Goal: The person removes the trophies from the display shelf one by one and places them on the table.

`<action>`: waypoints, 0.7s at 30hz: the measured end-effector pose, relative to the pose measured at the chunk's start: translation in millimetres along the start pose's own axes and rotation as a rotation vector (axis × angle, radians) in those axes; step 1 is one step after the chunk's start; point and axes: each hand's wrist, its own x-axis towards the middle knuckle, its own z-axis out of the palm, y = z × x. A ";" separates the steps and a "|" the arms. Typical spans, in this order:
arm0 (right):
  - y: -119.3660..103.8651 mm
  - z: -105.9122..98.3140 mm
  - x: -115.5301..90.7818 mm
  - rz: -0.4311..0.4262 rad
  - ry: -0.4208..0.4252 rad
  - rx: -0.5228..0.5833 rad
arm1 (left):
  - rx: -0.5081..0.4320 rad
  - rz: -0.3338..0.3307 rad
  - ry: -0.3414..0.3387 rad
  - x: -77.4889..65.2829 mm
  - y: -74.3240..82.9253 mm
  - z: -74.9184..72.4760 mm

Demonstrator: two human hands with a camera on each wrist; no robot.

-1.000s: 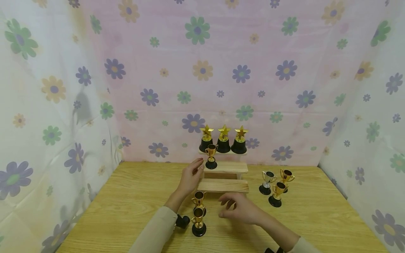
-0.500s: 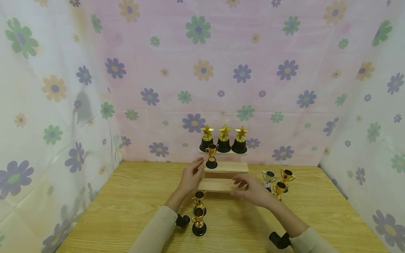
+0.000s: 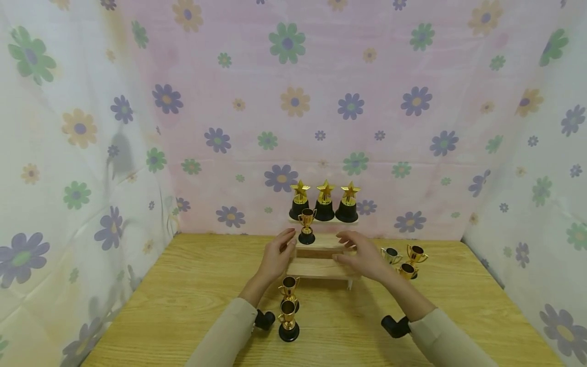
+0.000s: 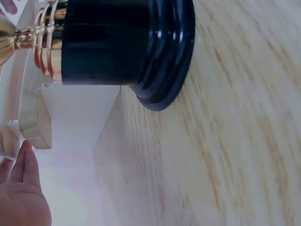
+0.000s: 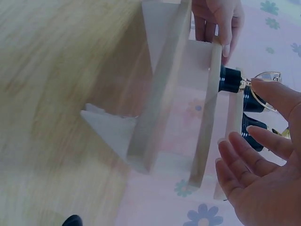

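Observation:
A wooden three-step stand (image 3: 321, 268) stands on the table. My left hand (image 3: 275, 257) rests at its left end, and in the left wrist view the fingertips (image 4: 27, 146) meet the end of a board. A small gold trophy cup (image 3: 306, 227) with a black base stands on the middle step, near that hand. Over the right part of the stand, my right hand (image 3: 364, 255) spreads its fingers loosely, nothing held. In the right wrist view its palm shows bare. Gold star trophies (image 3: 325, 201) line the top step.
Two gold cups (image 3: 288, 318) stand on the table in front of the stand's left side. At right, a silver cup (image 3: 391, 255) and two gold cups (image 3: 416, 254) sit partly behind my right forearm. Flowered cloth (image 3: 293, 137) walls the table's back and sides.
My right hand has moved from in front of the stand to the right and then farther back, over its right end. The left hand stays put.

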 end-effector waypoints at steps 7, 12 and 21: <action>-6.1 2.8 15.8 0.021 -0.020 0.007 | 0.005 0.008 -0.004 0.9 -0.9 -0.2; -10.2 10.0 26.9 0.009 -0.021 0.032 | -0.002 -0.001 -0.006 0.7 -1.7 -0.3; -15.6 25.5 42.6 0.005 0.012 0.068 | 0.007 0.023 -0.005 0.8 -2.2 -0.6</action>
